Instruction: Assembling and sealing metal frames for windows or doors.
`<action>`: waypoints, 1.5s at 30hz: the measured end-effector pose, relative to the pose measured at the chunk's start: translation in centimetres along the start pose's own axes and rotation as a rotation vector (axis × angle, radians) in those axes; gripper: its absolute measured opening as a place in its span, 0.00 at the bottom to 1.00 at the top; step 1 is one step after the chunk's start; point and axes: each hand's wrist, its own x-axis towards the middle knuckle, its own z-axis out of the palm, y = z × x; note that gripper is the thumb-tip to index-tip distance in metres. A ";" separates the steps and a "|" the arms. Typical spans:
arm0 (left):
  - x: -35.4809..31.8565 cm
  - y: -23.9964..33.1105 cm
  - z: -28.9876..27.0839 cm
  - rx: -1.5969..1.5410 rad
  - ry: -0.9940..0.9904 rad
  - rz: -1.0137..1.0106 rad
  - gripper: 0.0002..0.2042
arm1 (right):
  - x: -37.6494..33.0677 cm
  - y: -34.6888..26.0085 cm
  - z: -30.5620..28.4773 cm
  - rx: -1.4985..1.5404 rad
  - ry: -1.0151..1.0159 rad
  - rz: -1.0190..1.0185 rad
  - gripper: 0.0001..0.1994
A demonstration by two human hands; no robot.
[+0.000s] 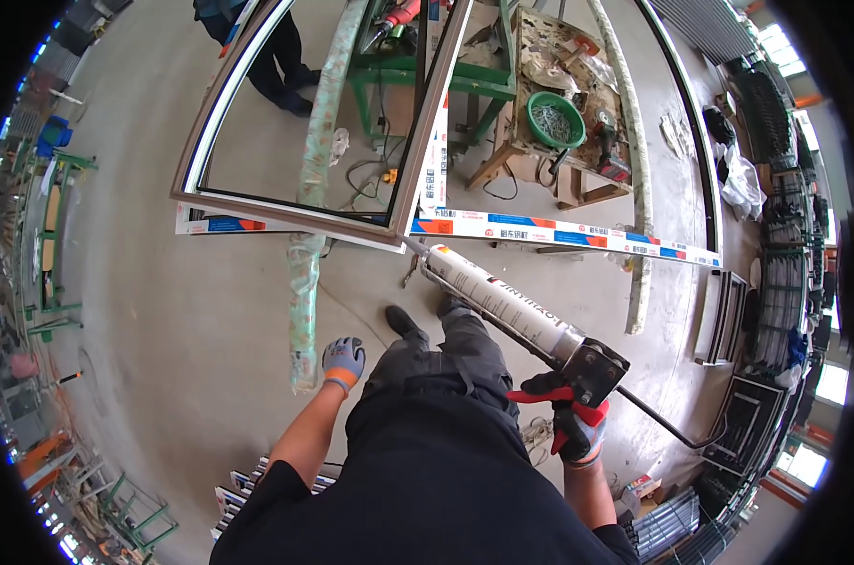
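My right hand (577, 428), in a grey glove with red and black, is closed around the red handle of a caulking gun (592, 369). A white sealant cartridge (502, 299) lies in the gun, and its rod sticks out to the lower right. The nozzle points up and left, its tip at or close to the near corner of a brown window frame (304, 218); exact contact is unclear. My left hand (343, 360), gloved in grey with an orange cuff, hangs to the left of my legs. Its fingers are curled in, with nothing visible in them.
The brown frame overlaps a larger frame (568, 232) wrapped in printed film, resting on wrapped bars (303, 311). Beyond are a green stand (483, 80) and a bench with a green bowl (556, 121) of screws and a cordless drill (609, 155). Another person's legs (276, 66) stand far left.
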 end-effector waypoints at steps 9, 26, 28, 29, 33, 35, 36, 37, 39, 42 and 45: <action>-0.7 -2.5 0.7 0.057 -0.132 -0.069 0.15 | 4.7 -2.3 1.9 -0.016 -0.175 -0.192 0.23; -1.0 -1.8 0.7 0.029 -0.189 -0.276 0.16 | 19.8 -7.6 3.3 -0.046 -0.260 -0.392 0.17; -1.7 -2.9 1.9 0.078 -0.170 -0.379 0.19 | 22.4 -9.2 4.0 -0.069 -0.266 -0.403 0.17; -1.4 -1.9 1.7 0.077 -0.162 -0.379 0.19 | 23.9 -10.1 3.7 -0.219 -0.268 -0.464 0.16; -1.1 2.0 1.0 0.061 -0.231 -0.504 0.19 | 30.1 -12.8 3.2 -0.346 -0.238 -0.555 0.14; -1.3 3.7 1.3 0.051 -0.264 -0.579 0.19 | 33.7 -14.1 3.2 -0.313 -0.250 -0.567 0.14; -1.3 4.5 1.6 0.039 -0.261 -0.602 0.20 | 35.5 -14.8 3.3 -0.298 -0.259 -0.595 0.14; -0.9 5.5 1.8 0.014 -0.256 -0.639 0.20 | 37.5 -15.1 3.2 -0.246 -0.231 -0.507 0.12; -0.6 6.6 2.6 -0.020 -0.175 -0.658 0.20 | 43.3 -13.5 1.6 -0.504 -0.117 -0.861 0.07; -0.6 9.3 2.4 -0.080 -0.112 -0.698 0.20 | 48.9 -16.6 2.7 -0.712 -0.029 -1.349 0.06; -1.3 10.8 3.0 -0.103 -0.051 -0.750 0.19 | 54.6 -17.6 3.4 -0.521 -0.087 -1.169 0.07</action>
